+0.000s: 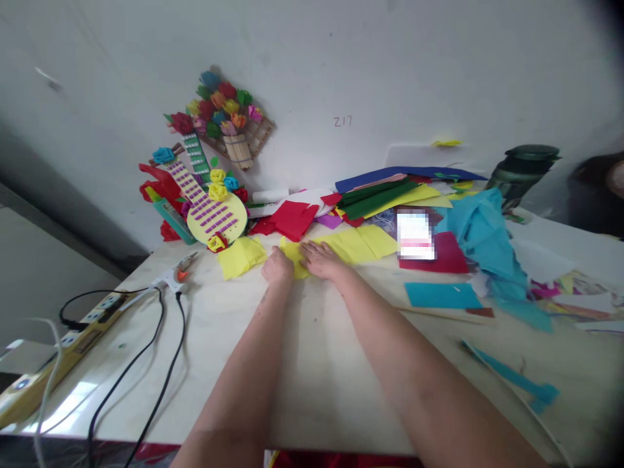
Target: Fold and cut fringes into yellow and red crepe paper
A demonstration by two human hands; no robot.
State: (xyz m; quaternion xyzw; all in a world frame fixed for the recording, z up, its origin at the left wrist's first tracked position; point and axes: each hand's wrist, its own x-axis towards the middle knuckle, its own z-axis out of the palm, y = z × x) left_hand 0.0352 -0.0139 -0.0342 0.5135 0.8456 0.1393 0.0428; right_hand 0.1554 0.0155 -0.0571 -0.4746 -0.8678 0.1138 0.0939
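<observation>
A long strip of yellow crepe paper [361,246] lies across the table in front of me. My left hand [277,265] is closed at the strip's left end, with its fingertips partly hidden. Right beside it, my right hand [320,260] lies flat on the same strip, fingers stretched out. Another yellow crepe paper piece [238,257] rests just left of my left hand. Behind my hands are red paper pieces [294,220].
At the left are a guitar-shaped paper craft [217,218], a glue gun [171,279] with black cables and a power strip [88,325]. Stacked coloured sheets [380,198], blue crepe paper [480,227], a blue card [442,295] and a dark bottle [524,170] stand or lie rightward.
</observation>
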